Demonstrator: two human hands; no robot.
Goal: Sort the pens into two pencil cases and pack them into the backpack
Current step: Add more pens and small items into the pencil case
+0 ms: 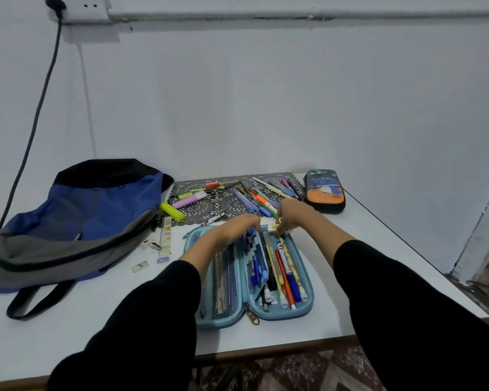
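White tabletop (96,320), open blue pencil case (308,304) near front; right hand (295,214) pinches small pale item (271,226) at its far end, left hand (236,225) on its divider, grip unclear; backpack (96,210) left.

Left hand (239,225) and right hand (294,214) at open pencil case (305,307), backpack (96,213) beside
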